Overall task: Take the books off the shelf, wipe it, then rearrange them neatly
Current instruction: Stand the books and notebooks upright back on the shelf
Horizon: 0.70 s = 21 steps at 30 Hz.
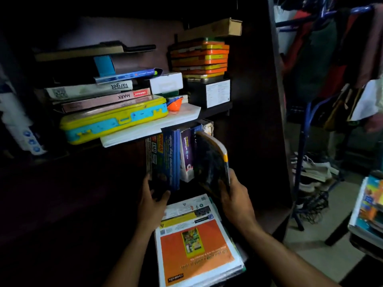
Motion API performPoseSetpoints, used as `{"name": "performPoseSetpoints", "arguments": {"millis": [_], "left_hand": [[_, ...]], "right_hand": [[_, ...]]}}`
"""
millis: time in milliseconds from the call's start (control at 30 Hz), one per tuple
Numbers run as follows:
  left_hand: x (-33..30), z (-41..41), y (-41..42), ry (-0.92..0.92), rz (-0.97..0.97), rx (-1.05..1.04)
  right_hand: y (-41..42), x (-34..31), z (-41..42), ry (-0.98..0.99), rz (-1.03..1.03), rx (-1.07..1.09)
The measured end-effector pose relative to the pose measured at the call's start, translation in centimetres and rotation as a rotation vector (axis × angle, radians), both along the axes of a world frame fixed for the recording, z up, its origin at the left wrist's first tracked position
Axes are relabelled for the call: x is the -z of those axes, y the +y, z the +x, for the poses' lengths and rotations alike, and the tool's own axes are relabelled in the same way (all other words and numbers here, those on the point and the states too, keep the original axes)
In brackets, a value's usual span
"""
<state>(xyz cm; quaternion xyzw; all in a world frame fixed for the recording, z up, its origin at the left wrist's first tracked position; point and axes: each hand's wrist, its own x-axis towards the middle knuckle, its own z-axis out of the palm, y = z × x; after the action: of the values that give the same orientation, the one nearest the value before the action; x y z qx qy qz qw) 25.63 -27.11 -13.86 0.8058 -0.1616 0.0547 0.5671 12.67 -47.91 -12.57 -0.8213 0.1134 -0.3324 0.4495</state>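
My right hand has its grip round the bottom edge of a dark book with a yellow spine, which tilts out of the row with its top leaning toward me and to the right, its long axis still close to upright. My left hand holds the lower end of the blue book at the left end of the same row, thumb at the front and fingers hidden behind, steadying the standing books. The row stands at the right end of the lower shelf, under the front edge of the upper shelf. Between my wrists lies the stack with the orange cover, directly below the tilted book and nearer my right hand. I judge the next move is lifting the book clear and down onto it.
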Motion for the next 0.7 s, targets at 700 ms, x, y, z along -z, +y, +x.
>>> {"name": "performPoseSetpoints", "arguments": {"millis": [700], "left_hand": [[-0.2, 2.8, -0.2, -0.13, -0.231, 0.068]], "right_hand": [[-0.2, -0.3, 1.6, 0.028, -0.325, -0.165]]}}
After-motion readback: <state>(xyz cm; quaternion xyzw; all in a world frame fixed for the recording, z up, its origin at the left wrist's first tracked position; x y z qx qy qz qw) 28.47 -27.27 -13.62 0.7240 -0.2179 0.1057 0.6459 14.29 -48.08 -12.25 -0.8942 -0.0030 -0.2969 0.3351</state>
